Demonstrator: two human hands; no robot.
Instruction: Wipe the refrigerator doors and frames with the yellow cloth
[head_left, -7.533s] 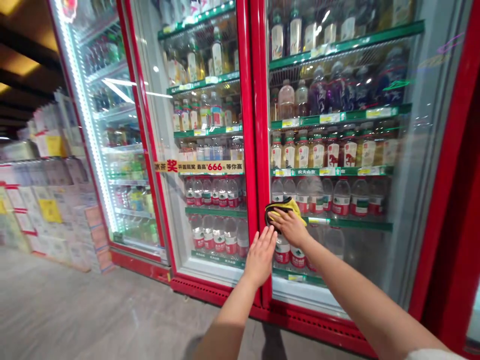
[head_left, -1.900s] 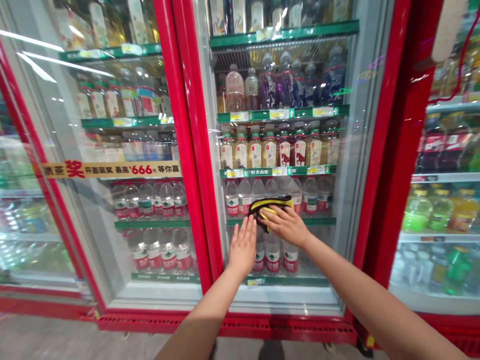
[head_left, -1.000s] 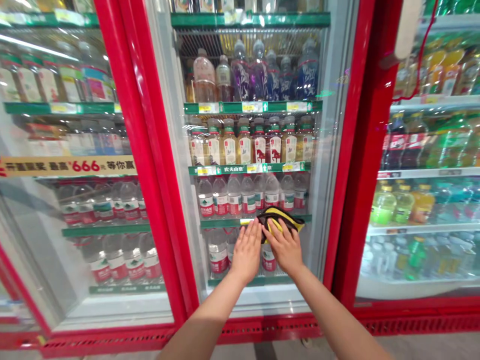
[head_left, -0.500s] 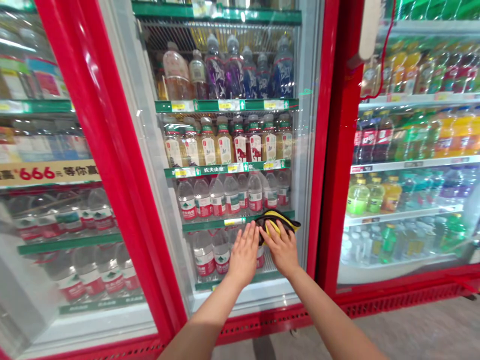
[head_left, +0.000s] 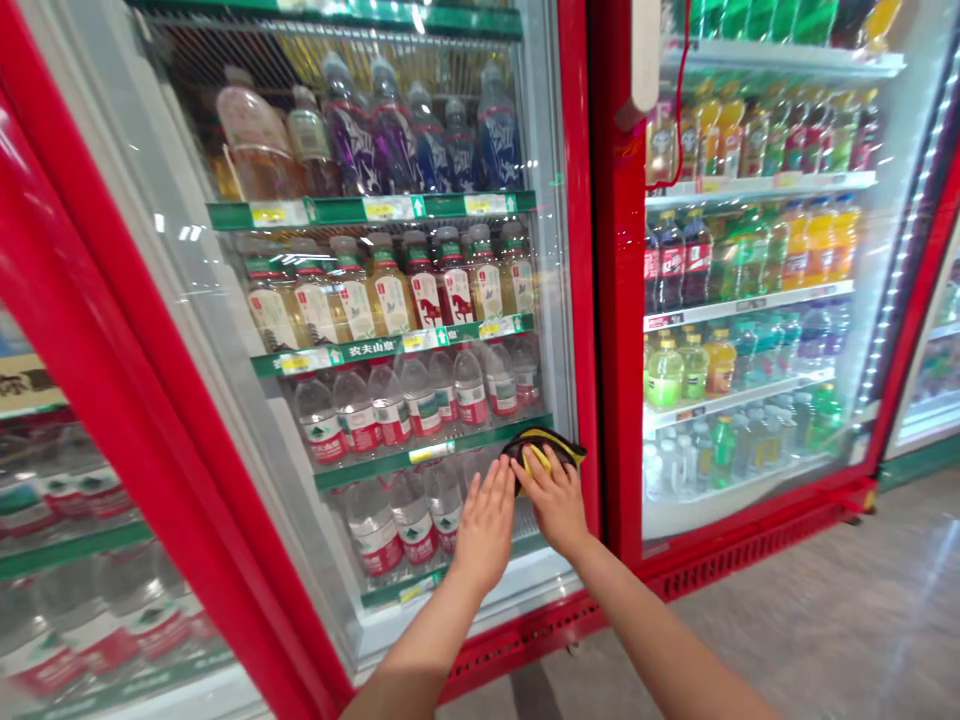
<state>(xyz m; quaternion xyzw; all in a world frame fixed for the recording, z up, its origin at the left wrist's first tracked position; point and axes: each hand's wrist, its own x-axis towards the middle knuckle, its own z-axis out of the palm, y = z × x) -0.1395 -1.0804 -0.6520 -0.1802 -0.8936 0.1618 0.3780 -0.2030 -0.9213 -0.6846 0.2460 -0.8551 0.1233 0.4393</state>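
Note:
My right hand [head_left: 553,500] lies with spread, slightly bent fingers on a black and yellow cloth [head_left: 541,438], pressing it against the glass door [head_left: 187,300] of a red-framed drinks cooler. Beside it, my left hand [head_left: 486,525] is stretched out flat, its fingertips at the cloth's lower left edge. Parts of the cloth are hidden under the fingers. Behind the glass, water bottles [head_left: 416,395] with red and white labels stand on the lower shelves. Juice and tea bottles [head_left: 390,290] fill the shelf above them, and purple and blue drink bottles [head_left: 349,140] stand higher up.
The door's red right frame [head_left: 576,300] rises close to the cloth. Another lit cooler [head_left: 750,300] with colourful bottles stands to the right, a red cord [head_left: 681,110] hanging at its upper left. A red frame [head_left: 142,430] slants across the left. Grey floor [head_left: 810,620] shows below.
The view has turned to the right, showing more of the right-hand cooler. Both hands and the cloth have shifted right across the glass, closer to the door's red frame.

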